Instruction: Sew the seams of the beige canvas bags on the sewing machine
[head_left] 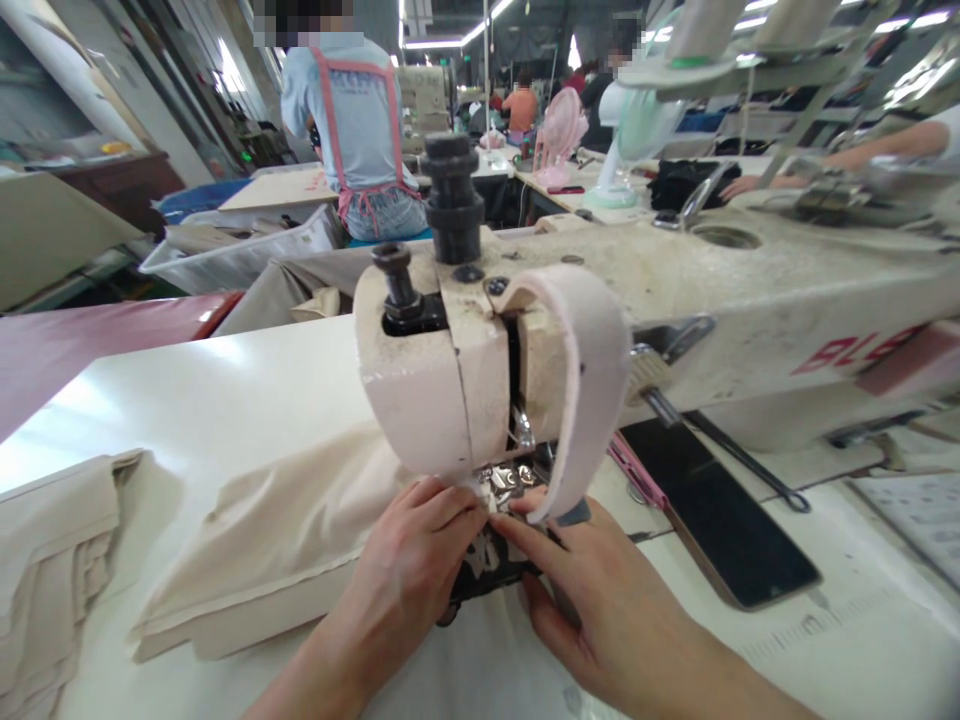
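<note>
A beige sewing machine head (427,390) stands before me, a curved guard strip (592,380) at its front. My left hand (420,550) is closed at the needle area, its fingertips pressed together on the edge of a beige fabric piece (300,510). That fabric spreads left across the table, a seam line along its near side. On the other side of the metal presser foot (504,480), my right hand (592,580) has fingers apart. Its index fingertip points in close to the left fingertips, and the thumb rests lower, near the dark machine bed. The needle tip is hidden.
A stack of beige fabric (60,570) lies on the white table (187,390) at left. At right are a black phone (727,520) and a dark metal rod (750,465). Behind the machine are a fabric-filled bin (247,255), a seated person (360,130) and fans.
</note>
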